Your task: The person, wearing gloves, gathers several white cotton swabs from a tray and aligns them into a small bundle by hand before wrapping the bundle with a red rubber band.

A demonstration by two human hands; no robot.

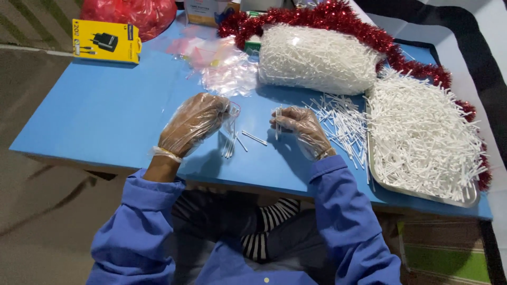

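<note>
Both my hands wear thin clear plastic gloves over a blue table (105, 116). My left hand (193, 124) holds a small clear plastic bag (231, 119) with a few thin white sticks hanging in it. My right hand (301, 126) pinches a small bunch of white sticks (278, 122) upright, just right of the bag. A few loose white sticks (253, 138) lie on the table between my hands.
A metal tray (422, 192) at the right is heaped with white sticks. A big clear bag of white sticks (317, 58) lies behind, ringed by red tinsel (338, 18). Empty clear bags (227, 71), a yellow box (105, 40) and a red bag (132, 13) sit at the back.
</note>
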